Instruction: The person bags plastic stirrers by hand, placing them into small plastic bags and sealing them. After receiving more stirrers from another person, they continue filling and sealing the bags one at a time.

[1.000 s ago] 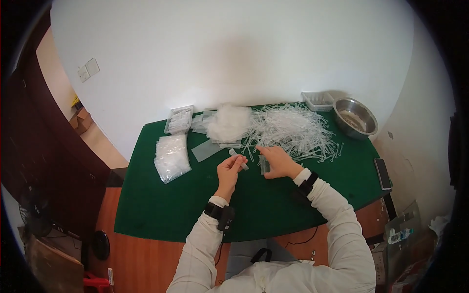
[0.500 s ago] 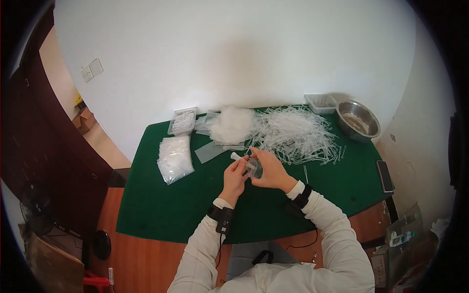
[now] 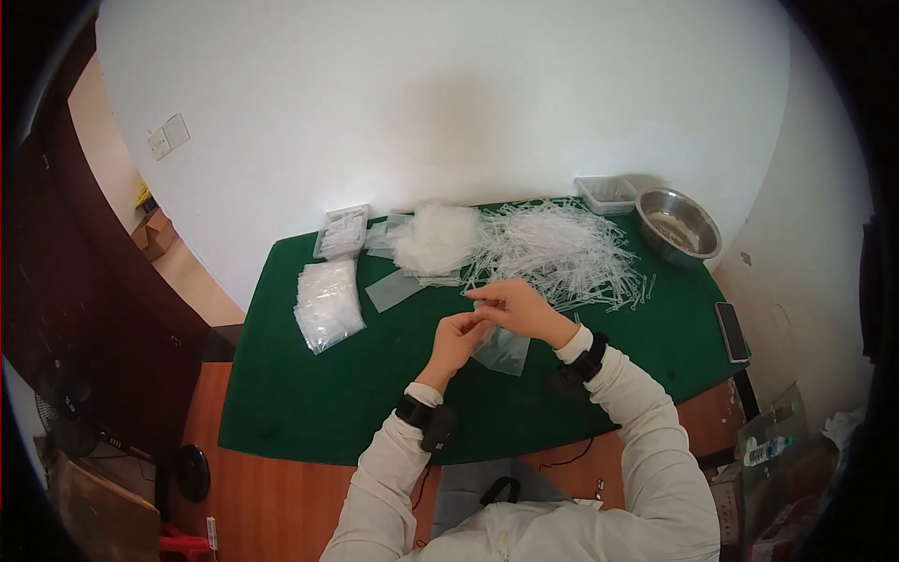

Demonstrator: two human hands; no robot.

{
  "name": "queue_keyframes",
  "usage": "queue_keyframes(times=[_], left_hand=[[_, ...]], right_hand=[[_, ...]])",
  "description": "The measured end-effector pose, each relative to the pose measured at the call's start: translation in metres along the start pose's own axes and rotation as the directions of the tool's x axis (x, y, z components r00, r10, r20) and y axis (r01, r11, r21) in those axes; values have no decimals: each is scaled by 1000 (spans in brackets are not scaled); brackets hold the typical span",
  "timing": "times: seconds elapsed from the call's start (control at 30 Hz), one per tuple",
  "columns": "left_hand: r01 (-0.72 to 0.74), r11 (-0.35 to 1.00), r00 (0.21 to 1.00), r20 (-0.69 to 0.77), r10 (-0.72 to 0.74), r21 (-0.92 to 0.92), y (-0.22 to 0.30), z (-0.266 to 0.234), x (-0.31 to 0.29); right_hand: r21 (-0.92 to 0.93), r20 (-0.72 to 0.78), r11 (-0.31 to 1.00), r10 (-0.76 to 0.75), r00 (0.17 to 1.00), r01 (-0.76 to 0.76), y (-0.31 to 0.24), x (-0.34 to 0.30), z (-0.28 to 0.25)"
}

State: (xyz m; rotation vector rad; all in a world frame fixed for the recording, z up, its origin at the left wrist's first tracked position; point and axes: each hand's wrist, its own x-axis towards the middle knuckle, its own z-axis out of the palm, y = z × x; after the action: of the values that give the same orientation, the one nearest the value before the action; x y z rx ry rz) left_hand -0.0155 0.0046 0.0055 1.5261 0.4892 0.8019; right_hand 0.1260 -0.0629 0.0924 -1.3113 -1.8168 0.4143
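My left hand [image 3: 455,345] and my right hand [image 3: 521,307] meet above the middle of the table, fingertips pinched together. A clear plastic bag [image 3: 506,353] hangs from between them, its flat part spreading below my right hand. Whatever else sits in the fingertips is hidden. Just beyond my right hand lies a loose heap of thin clear plastic sticks [image 3: 562,251]. Left of that heap is a pile of whitish translucent bags [image 3: 436,239], with a flat clear sheet [image 3: 394,291] nearer to me. Further left lies a stack of filled clear bags [image 3: 329,304].
A white tray of slim white pieces [image 3: 343,231] stands at the back left. At the back right are a clear plastic tray [image 3: 607,194] and a steel bowl [image 3: 678,228]. A phone [image 3: 731,332] lies by the right edge of the green tabletop [image 3: 318,403].
My hands have drawn closer together. The bag, bunched between them before, now hangs flat below my right hand. The white piece that stuck out past my left fingers no longer shows.
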Motion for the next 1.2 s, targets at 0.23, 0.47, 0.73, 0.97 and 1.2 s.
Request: queue_keyframes(times=[0.23,0.47,0.73,0.97,1.2], left_hand=[[-66,995,995,74,60,80,-2,2,-2],[47,959,995,-77,-71,-281,7,2,1],[169,983,980,90,-175,79,3,-11,2],[-109,994,986,-123,109,6,15,0,-1],[-207,977,950,-229,214,51,24,1,-3]], right_hand=[[-143,74,989,-9,997,19,3,4,0],[-247,133,969,17,991,17,22,8,-9],[-274,125,961,-4,992,38,23,8,-19],[-292,151,950,-69,986,111,9,8,-18],[-246,139,964,-70,988,103,-7,9,-17]])
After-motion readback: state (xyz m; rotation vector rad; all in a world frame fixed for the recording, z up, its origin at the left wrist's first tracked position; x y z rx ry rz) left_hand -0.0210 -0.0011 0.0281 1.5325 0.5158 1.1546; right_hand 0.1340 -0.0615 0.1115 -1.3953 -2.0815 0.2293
